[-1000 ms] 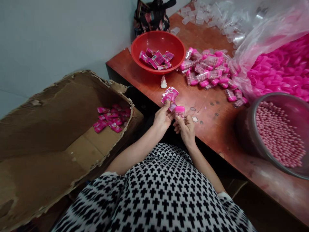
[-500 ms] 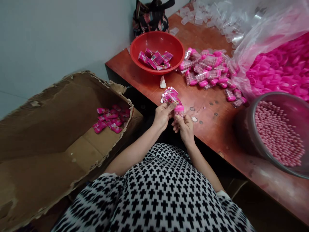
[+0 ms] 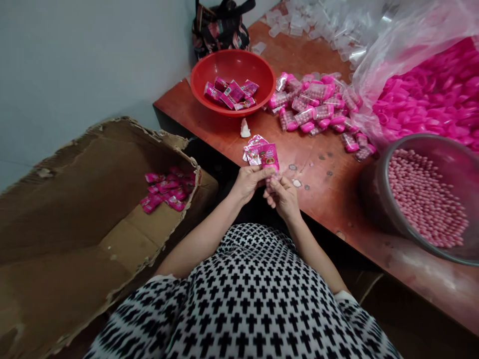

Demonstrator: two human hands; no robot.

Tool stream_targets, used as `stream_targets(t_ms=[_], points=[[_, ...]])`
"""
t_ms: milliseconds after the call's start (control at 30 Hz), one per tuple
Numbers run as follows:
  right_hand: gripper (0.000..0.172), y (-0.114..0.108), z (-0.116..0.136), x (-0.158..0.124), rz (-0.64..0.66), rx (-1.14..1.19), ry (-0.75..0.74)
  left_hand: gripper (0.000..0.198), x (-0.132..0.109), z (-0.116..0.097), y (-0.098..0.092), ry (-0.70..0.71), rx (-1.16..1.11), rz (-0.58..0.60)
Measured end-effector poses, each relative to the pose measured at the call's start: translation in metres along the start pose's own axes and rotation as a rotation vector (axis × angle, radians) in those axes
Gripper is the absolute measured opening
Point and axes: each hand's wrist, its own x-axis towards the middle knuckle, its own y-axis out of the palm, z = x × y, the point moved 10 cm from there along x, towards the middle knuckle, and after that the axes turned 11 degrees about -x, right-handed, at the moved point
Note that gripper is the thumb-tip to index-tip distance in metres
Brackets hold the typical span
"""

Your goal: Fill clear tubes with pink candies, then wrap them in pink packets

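Near the table's front edge, my left hand [image 3: 249,183] pinches the lower end of a pink printed wrapper sleeve [image 3: 270,154]. Directly under the sleeve my right hand [image 3: 283,197] grips a small pink-capped candy bottle [image 3: 276,174], mostly covered by fingers. The sleeve's lower end meets the cap; how far it goes over the bottle cannot be made out. Just behind my left hand lie a few flat, shiny pink wrappers [image 3: 253,153] on the table. Both hands are closed and close together.
A red bowl [image 3: 194,92] holds wrapped bottles. Beside it are piled pink-capped bottles [image 3: 318,92]. A grey tub [image 3: 385,199] of pink beads, a plastic bag [image 3: 368,85] of pink caps and clear containers [image 3: 292,22] share the table [image 3: 329,199]. At left stands a cardboard box [image 3: 75,199] with pink packs.
The pink sleeve, seen thin and edge-on before, now faces me flat above the bottle. The bottle's pink cap is now largely hidden. The whole view has shifted slightly.
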Motion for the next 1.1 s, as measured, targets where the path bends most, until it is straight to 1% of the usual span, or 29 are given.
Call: stream_targets(t_ms=[100,200,300,400,467,533,600,667,733,767,833,867,900,1000,1033,1100], points=[[0.032,-0.007,0.006,0.001,-0.046,-0.06,-0.056,0.031,-0.003,0.004,0.002,-0.019,0.028,0.021],[0.033,-0.009,0.011,-0.002,-0.045,-0.082,-0.105,0.029,-0.005,0.007,-0.006,-0.041,-0.072,-0.047],[0.039,-0.004,0.011,-0.004,0.013,0.021,-0.105,0.027,-0.008,0.005,-0.013,-0.008,-0.197,-0.112],[0.039,0.002,0.013,-0.001,0.038,0.078,-0.084,0.029,-0.015,0.008,-0.007,-0.005,-0.237,-0.08],[0.042,0.01,0.017,0.004,0.054,0.097,-0.068,0.03,-0.023,0.005,-0.004,0.012,-0.23,-0.069],[0.044,0.018,0.022,0.007,0.084,0.09,-0.059,0.028,-0.033,-0.012,-0.012,0.109,-0.232,-0.117],[0.044,0.023,0.025,0.008,0.108,0.061,-0.051,0.03,-0.048,-0.041,-0.033,0.286,-0.253,-0.229],[0.042,0.019,0.026,0.01,0.102,0.021,-0.048,0.041,-0.065,-0.07,-0.06,0.478,-0.274,-0.368],[0.039,0.008,0.025,0.012,0.065,-0.026,-0.049,0.051,-0.07,-0.086,-0.08,0.577,-0.248,-0.464],[0.038,0.001,0.025,0.014,0.041,-0.052,-0.052,0.05,-0.066,-0.088,-0.086,0.589,-0.211,-0.486],[0.037,-0.011,0.025,0.018,-0.002,-0.098,-0.058,0.038,-0.046,-0.087,-0.086,0.578,-0.065,-0.474],[0.037,-0.015,0.026,0.02,-0.014,-0.119,-0.062,0.032,-0.033,-0.085,-0.08,0.57,0.054,-0.447],[0.036,-0.018,0.027,0.022,-0.021,-0.14,-0.066,0.03,-0.019,-0.081,-0.071,0.557,0.197,-0.4],[0.034,-0.02,0.032,0.027,-0.012,-0.211,-0.079,0.03,0.015,-0.071,-0.048,0.559,0.529,-0.296],[0.033,-0.02,0.034,0.029,-0.006,-0.239,-0.087,0.028,0.022,-0.068,-0.044,0.564,0.589,-0.282],[0.031,-0.02,0.037,0.033,0.005,-0.296,-0.115,0.024,0.031,-0.065,-0.043,0.567,0.644,-0.273]])
